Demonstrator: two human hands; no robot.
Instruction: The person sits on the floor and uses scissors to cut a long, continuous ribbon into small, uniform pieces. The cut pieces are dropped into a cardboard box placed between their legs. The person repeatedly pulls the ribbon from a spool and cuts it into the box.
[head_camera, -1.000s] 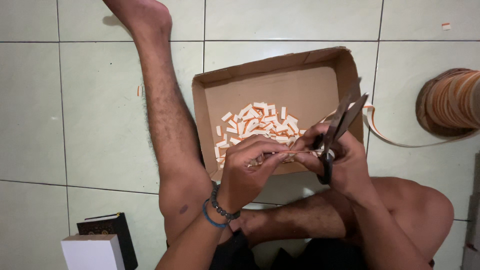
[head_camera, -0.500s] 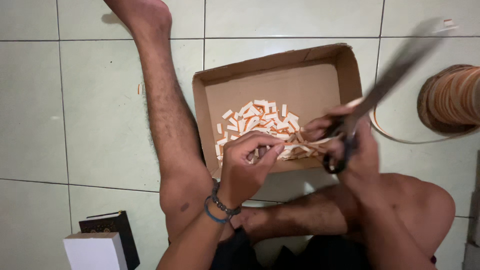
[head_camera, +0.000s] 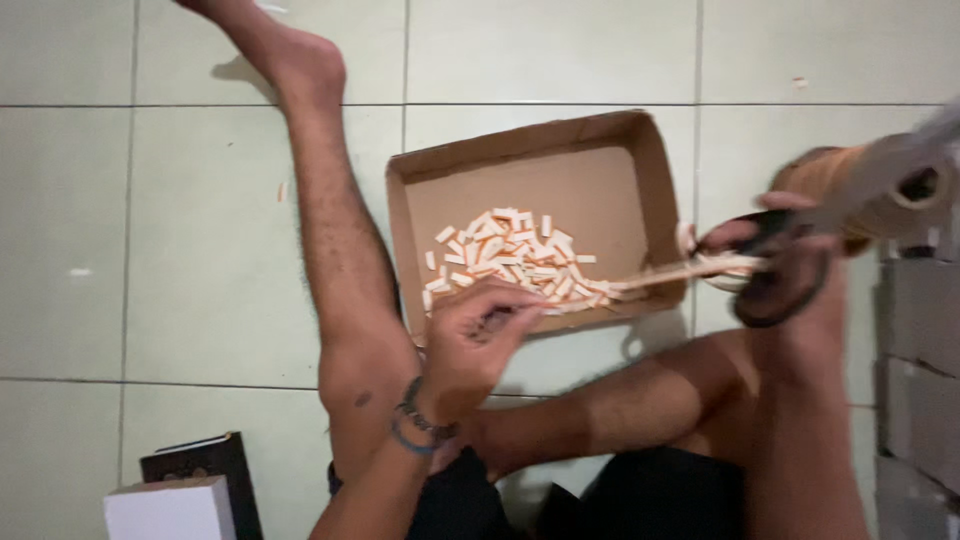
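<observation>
Right hand (head_camera: 790, 270) swung scissors (head_camera: 800, 245) rightward | strip (head_camera: 660, 275) lies left-right | both hands grip it

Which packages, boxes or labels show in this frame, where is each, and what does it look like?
Cardboard tray: centre floor, open, brown, holding small white-orange cut pieces.
White box: bottom left, rectangular, plain.
Black box: behind the white one, dark, rectangular.
Grey boxes: right edge, stacked.

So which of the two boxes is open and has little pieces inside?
The brown cardboard box on the tiles in front of the person. It is open on top, with small white and orange pieces piled inside. The white box at the bottom left is shut.
</observation>
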